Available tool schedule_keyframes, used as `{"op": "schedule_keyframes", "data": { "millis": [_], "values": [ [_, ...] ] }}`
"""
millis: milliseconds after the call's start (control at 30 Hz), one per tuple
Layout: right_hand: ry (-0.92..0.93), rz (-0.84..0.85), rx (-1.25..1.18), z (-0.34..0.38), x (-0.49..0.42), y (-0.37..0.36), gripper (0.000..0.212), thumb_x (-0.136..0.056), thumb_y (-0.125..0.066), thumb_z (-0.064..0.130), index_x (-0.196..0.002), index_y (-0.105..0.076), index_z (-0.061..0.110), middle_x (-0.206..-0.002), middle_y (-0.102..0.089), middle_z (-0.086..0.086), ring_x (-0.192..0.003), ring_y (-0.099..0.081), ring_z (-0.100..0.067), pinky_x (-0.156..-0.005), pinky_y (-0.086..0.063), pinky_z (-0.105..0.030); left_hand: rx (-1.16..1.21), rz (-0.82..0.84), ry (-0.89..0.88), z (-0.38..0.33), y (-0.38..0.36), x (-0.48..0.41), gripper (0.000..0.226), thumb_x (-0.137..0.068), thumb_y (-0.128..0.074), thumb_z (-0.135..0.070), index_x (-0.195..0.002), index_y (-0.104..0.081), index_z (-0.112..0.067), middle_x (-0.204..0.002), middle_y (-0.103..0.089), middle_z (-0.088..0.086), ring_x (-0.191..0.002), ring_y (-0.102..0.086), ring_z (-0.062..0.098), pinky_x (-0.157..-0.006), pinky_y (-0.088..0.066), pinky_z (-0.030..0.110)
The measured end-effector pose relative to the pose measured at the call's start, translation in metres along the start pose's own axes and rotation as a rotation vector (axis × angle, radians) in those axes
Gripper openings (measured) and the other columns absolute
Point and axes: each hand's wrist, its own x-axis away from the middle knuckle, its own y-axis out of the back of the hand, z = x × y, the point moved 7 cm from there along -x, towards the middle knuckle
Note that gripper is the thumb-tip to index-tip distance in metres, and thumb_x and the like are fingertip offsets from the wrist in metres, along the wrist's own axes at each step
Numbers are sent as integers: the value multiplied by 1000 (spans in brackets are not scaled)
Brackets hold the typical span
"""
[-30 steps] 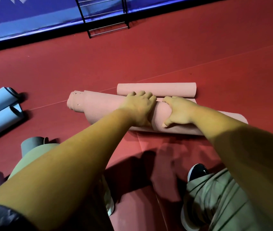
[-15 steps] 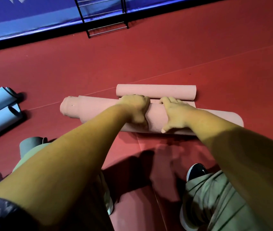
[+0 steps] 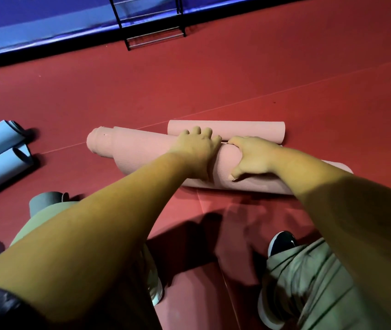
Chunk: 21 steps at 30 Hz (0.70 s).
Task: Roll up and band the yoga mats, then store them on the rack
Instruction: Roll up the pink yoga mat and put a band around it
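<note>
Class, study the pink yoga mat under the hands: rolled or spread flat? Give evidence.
Rolled: the pink yoga mat forms a thick cylinder on the red floor, under the left hand and right hand.

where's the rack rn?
Head view, top centre: the black rack stands on the red floor against the blue wall pad, far beyond the larger pink mat.

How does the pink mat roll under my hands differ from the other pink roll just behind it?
The near roll is longer and thicker than the far roll. The near roll's left end is uneven, with inner layers poking out; the far roll's ends look flush. The left hand and right hand grip the near roll; neither grips the far roll. Both are pink and lie on the red floor.
</note>
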Motion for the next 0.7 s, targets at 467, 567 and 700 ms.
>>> {"op": "schedule_keyframes", "data": {
  "millis": [467,567,700],
  "values": [
    [47,-87,77,4,0,2,112,-48,-91,67,-140,-42,28,-138,-54,-2,-121,-59,-32,-98,-52,-48,184,102,50,20,7,-2,94,-57,-80,-82,-127,-56,-26,-124,-65,3,-117,-60,31,-100,-49,44],
    [38,-61,38,1,0,4,112,-52,-93,64,-146,-47,27,-139,-59,-3,-122,-59,-30,-101,-51,-44,92,84,13,15,8,1,103,-63,-77,-84,-141,-51,-22,-140,-54,7,-131,-51,32,-109,-46,52],
    [28,-55,6,1,-1,6,105,-55,-92,65,-144,-53,28,-136,-66,0,-119,-60,-26,-100,-52,-43,-28,17,-7,11,10,4,111,-60,-84,-81,-145,-44,-21,-138,-48,6,-128,-48,30,-101,-48,48]
  ]
}}
